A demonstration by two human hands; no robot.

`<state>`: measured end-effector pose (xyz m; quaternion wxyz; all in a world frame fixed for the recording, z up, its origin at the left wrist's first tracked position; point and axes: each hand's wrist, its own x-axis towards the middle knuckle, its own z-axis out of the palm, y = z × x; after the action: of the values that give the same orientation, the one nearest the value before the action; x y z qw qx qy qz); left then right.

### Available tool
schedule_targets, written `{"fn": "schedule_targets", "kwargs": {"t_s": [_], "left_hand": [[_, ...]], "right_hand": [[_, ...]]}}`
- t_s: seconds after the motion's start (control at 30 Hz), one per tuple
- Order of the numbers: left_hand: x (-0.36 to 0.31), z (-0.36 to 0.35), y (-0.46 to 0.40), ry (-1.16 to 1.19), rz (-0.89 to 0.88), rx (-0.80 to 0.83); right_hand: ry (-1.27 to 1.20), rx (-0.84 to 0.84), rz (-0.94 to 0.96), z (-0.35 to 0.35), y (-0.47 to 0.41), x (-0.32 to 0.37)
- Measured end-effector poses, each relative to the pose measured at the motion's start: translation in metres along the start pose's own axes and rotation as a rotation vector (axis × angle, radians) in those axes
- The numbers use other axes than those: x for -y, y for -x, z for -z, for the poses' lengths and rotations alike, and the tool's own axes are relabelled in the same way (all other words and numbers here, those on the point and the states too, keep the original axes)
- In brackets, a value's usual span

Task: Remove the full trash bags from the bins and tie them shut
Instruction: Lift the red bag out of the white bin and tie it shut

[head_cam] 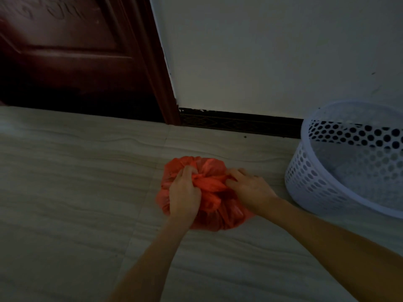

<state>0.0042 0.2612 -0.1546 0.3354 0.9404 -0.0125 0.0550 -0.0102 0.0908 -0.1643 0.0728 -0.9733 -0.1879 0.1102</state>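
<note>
Both hands gripping red bag, fingers curled

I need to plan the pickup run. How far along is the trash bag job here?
Done: the red bag is out of the white perforated bin and sits on the floor beside it. In hand: the left hand and right hand grip the gathered plastic at its top, tying it. Left: finishing the knot; other bins are out of view.
</note>
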Motion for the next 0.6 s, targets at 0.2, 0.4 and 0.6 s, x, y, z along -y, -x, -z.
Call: {"fn": "schedule_targets", "kwargs": {"t_s": [0.2, 0.4, 0.6], "left_hand": [[0.003, 0.0, 0.007, 0.29, 0.112, 0.117], [0.018, 0.015, -0.002, 0.493, 0.248, 0.576], [0.021, 0.02, -0.003, 0.302, 0.171, 0.545]], "right_hand": [[-0.025, 0.037, -0.057, -0.007, -0.005, -0.004], [-0.074, 0.036, -0.101, -0.01, -0.004, -0.018], [-0.085, -0.026, -0.163, -0.008, -0.004, -0.029]]}}
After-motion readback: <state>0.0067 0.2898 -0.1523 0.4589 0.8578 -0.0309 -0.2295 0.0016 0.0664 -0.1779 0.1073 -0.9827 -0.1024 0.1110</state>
